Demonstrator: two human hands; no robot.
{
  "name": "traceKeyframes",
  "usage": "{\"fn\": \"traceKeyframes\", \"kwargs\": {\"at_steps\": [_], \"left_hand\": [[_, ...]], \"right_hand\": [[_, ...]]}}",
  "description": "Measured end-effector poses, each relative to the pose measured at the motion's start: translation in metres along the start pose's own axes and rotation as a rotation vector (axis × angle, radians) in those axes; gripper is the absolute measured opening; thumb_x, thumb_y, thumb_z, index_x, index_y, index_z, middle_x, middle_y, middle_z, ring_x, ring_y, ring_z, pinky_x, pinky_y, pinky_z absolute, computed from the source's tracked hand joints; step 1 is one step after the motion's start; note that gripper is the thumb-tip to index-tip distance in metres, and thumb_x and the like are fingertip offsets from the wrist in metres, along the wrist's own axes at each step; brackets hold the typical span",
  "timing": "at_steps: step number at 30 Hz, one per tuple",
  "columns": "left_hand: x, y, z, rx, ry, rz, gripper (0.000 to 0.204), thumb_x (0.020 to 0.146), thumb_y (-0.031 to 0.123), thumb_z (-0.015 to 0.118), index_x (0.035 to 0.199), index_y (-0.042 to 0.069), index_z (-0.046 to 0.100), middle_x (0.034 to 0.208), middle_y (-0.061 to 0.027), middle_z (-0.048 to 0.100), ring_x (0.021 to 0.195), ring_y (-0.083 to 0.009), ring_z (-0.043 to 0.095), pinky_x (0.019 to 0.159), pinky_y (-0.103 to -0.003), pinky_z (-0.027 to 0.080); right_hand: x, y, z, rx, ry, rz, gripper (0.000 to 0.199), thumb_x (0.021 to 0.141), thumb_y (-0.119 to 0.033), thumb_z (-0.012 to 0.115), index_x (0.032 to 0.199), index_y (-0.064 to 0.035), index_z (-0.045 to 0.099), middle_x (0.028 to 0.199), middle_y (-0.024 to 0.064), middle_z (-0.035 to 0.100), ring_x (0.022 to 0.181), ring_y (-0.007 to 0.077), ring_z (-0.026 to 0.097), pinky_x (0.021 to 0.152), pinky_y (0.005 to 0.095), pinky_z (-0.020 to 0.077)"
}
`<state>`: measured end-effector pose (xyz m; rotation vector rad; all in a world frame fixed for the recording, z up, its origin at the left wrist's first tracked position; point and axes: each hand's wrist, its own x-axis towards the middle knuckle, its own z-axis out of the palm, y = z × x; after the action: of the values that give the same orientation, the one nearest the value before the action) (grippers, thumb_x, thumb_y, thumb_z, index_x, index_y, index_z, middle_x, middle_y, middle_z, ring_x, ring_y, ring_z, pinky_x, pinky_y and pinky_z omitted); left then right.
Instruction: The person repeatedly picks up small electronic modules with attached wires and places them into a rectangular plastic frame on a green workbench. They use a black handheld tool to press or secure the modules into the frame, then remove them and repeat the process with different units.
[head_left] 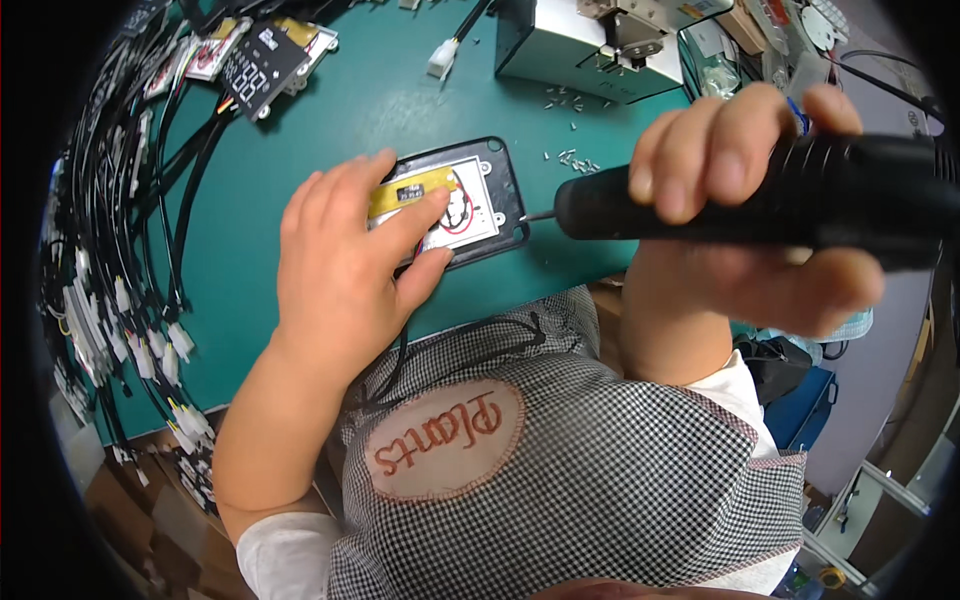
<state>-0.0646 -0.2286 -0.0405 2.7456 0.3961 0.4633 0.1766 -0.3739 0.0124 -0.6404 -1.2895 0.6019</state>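
Head view of a screw-driving stage in the assembly of a small electronic unit. The left hand (340,270) presses down on a black housing (505,190) that lies flat on the green worktop (330,120), near its front edge. The fingers (420,215) are laid together over a yellow-labelled part (408,192) and the white circuit board (475,215) seated inside the housing, steadying both. The right hand (740,190) is wrapped closed around the body of a black electric screwdriver (800,195), whose thin bit (540,215) meets the housing's right edge. Loose screws (572,158) lie scattered on the worktop just behind the housing, before a grey machine (600,45). A display board (262,65) and bundles of black cable harness (130,260) occupy the left side. Judged from this arrangement, the board is already placed in its housing and fastening is under way; whether any screw is yet driven home cannot be told, the screw holes being too small to read.
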Motion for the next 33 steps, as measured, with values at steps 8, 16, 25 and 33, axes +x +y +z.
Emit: {"fn": "traceKeyframes", "kwargs": {"at_steps": [8,16,25,33], "left_hand": [[-0.001,-0.001,0.003,-0.019,0.028,-0.011,0.047,0.071,0.022,0.086,0.117,0.019,0.077,0.132,-0.018,0.062,0.119,-0.0378,0.06,0.102,-0.05,0.046],[-0.004,-0.002,0.002,-0.019,0.035,-0.03,0.044,0.073,0.023,0.085,0.116,0.019,0.077,0.132,-0.0168,0.062,0.121,-0.0367,0.059,0.107,-0.053,0.044],[-0.001,0.001,0.001,-0.04,0.003,-0.046,0.046,0.071,0.023,0.086,0.116,0.019,0.077,0.134,-0.0184,0.061,0.123,-0.038,0.058,0.109,-0.054,0.043],[0.002,0.002,0.001,-0.039,0.009,-0.01,0.051,0.069,0.021,0.086,0.118,0.017,0.075,0.135,-0.0201,0.061,0.121,-0.0408,0.059,0.106,-0.054,0.043]], "right_hand": [[0.001,0.023,0.032,-0.099,0.036,-0.036,0.087,0.093,-0.067,0.063,0.149,-0.0044,0.04,0.097,0.0129,0.061,0.072,0.0233,0.063,0.065,0.0401,0.0552],[-0.006,0.013,0.042,-0.257,-0.017,0.098,0.08,0.09,-0.058,0.073,0.142,-0.0043,0.044,0.088,0.0096,0.062,0.066,0.0204,0.062,0.06,0.0367,0.0544],[0.008,0.015,0.014,-0.161,0.285,-0.13,0.075,0.091,-0.07,0.061,0.134,-0.0088,0.053,0.087,0.0076,0.062,0.065,0.0216,0.061,0.059,0.0396,0.0535],[0.053,-0.022,-0.059,-0.239,0.471,-0.263,0.061,0.089,-0.066,0.063,0.118,-0.0132,0.058,0.085,0.0104,0.067,0.069,0.0251,0.066,0.063,0.0396,0.0574]]}}
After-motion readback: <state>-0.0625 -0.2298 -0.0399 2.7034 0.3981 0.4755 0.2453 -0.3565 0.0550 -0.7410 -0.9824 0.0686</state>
